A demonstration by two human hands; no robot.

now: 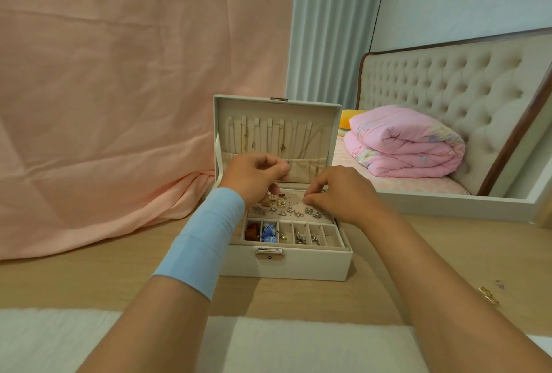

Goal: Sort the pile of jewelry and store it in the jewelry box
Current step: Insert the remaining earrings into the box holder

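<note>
Both hands over open jewelry box [301,268] on tabletop [89,283].
Left hand [254,175] curled at lid pocket [306,172]; right hand [337,193] bunched on earring panel [294,198]; cannot tell what either holds. Loose gold ring [489,295] lies well right of right hand.

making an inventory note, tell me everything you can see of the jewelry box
The jewelry box is cream-white, leather-like, rectangular, standing on the wooden table with its lid upright. Thin chains hang from hooks inside the lid above a fabric pocket. Inside are a perforated panel dotted with earrings and a front row of compartments, some filled. A metal clasp sits in front. The left hand and right hand hover over it, fingers curled.
</note>
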